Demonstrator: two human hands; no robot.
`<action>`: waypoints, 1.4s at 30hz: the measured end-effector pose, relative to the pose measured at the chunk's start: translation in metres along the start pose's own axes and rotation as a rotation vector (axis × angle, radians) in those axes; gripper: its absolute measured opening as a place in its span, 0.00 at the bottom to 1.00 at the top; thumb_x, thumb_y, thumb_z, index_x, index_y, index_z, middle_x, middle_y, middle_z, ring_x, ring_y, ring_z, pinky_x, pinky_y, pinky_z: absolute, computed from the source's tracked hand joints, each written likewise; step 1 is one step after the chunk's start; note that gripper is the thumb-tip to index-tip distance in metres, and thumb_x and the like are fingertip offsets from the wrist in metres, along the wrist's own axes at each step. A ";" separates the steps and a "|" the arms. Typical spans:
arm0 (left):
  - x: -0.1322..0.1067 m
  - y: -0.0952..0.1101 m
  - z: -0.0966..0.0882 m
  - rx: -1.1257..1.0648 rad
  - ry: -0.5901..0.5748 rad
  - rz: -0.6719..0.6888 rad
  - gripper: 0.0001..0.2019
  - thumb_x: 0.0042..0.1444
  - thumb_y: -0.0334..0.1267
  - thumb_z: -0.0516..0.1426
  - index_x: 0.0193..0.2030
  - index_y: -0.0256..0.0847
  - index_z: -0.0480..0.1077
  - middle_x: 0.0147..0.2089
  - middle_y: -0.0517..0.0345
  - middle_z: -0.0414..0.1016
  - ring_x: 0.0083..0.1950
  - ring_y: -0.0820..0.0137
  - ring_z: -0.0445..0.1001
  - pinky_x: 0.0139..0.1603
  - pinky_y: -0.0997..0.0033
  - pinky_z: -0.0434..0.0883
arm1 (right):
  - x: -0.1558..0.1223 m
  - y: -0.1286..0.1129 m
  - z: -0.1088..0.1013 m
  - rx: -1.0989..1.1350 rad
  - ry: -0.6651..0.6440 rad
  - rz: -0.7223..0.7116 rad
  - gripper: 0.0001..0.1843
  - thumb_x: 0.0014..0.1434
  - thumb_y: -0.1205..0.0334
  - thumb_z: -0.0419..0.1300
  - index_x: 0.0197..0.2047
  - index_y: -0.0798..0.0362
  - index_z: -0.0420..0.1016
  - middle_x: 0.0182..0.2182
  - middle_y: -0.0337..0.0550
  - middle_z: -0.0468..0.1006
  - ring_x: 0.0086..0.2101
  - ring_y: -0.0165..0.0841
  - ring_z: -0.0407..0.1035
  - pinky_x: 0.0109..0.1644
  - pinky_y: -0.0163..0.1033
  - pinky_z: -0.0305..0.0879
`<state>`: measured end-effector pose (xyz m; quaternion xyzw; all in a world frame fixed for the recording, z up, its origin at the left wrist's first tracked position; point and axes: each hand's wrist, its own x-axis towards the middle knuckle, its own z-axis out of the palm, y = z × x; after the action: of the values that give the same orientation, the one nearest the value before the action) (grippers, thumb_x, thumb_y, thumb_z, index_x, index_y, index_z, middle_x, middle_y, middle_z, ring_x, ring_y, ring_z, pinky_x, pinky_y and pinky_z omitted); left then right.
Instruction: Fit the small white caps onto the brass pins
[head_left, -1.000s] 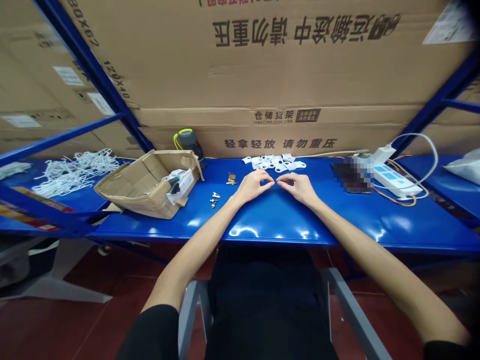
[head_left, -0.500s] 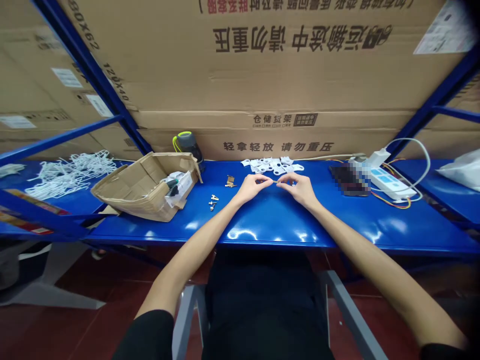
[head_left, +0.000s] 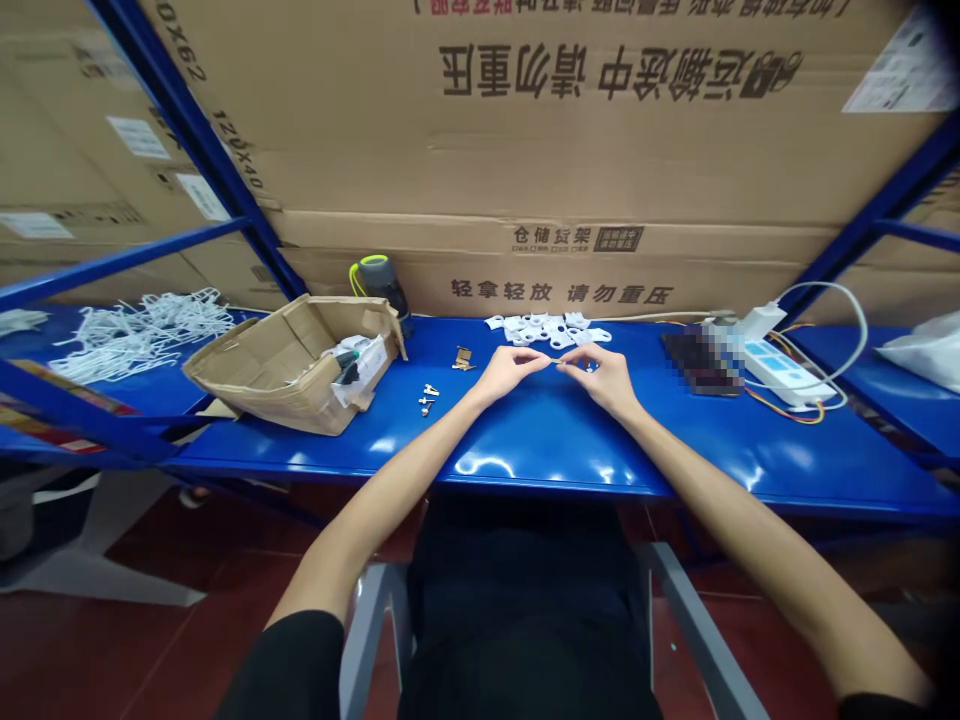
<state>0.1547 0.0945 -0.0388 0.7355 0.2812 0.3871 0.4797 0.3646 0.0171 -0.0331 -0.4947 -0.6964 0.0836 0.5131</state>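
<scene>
My left hand (head_left: 513, 373) and my right hand (head_left: 600, 378) meet fingertip to fingertip over the middle of the blue table (head_left: 540, 430). Pinched between them is a small brass-coloured metal piece (head_left: 556, 362), mostly covered by the fingers, so its exact kind is unclear. Just behind the hands lies a pile of white plastic pieces with round holes (head_left: 551, 328). To the left of my left hand are several small brass-coloured parts (head_left: 463, 358). Nearer the front edge sit a few small screw-like metal parts (head_left: 427, 400).
An open cardboard box (head_left: 277, 375) with a plastic bag and a dark tool stands left. Behind it is a grey bottle (head_left: 382, 280). On the right lie a blurred dark object (head_left: 701, 362) and a white power strip (head_left: 787, 375) with cables. White wire hooks (head_left: 146, 335) lie far left.
The camera view has shifted slightly. Both hands keep their pinch at nearly the same spot, with the small metal piece between them; the things on the table stay in place.
</scene>
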 end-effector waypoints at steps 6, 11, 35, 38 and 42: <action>0.000 -0.001 -0.001 -0.004 -0.029 -0.001 0.17 0.59 0.51 0.67 0.45 0.40 0.86 0.47 0.51 0.86 0.51 0.58 0.82 0.59 0.60 0.73 | -0.001 -0.005 -0.001 0.008 -0.020 -0.005 0.13 0.62 0.47 0.68 0.37 0.47 0.85 0.36 0.43 0.86 0.33 0.39 0.74 0.42 0.46 0.71; 0.000 0.000 -0.001 0.009 -0.014 0.007 0.17 0.58 0.51 0.67 0.45 0.40 0.86 0.47 0.52 0.86 0.51 0.58 0.82 0.58 0.61 0.74 | 0.000 -0.002 -0.001 0.010 -0.023 -0.028 0.14 0.62 0.44 0.68 0.38 0.46 0.86 0.37 0.43 0.86 0.35 0.41 0.75 0.45 0.48 0.72; -0.005 0.014 -0.001 0.224 0.028 0.150 0.15 0.62 0.50 0.64 0.43 0.41 0.86 0.42 0.53 0.85 0.41 0.65 0.77 0.45 0.66 0.71 | 0.003 0.005 0.001 0.092 -0.105 0.153 0.18 0.60 0.42 0.69 0.42 0.48 0.87 0.42 0.45 0.88 0.42 0.45 0.81 0.50 0.50 0.76; -0.006 0.017 -0.001 0.265 0.050 0.191 0.15 0.62 0.50 0.64 0.42 0.41 0.85 0.42 0.54 0.85 0.38 0.67 0.75 0.42 0.67 0.70 | 0.004 0.006 0.000 0.122 -0.097 0.176 0.18 0.59 0.43 0.70 0.41 0.48 0.88 0.41 0.45 0.88 0.42 0.46 0.81 0.51 0.51 0.76; -0.006 0.019 -0.001 0.292 0.056 0.217 0.14 0.63 0.48 0.64 0.42 0.40 0.85 0.40 0.54 0.83 0.35 0.69 0.72 0.40 0.67 0.69 | 0.004 0.007 -0.001 0.139 -0.097 0.186 0.17 0.58 0.44 0.71 0.42 0.48 0.88 0.42 0.45 0.88 0.43 0.47 0.81 0.53 0.51 0.76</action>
<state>0.1512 0.0830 -0.0234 0.8123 0.2669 0.4120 0.3150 0.3696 0.0233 -0.0347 -0.5159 -0.6640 0.2028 0.5018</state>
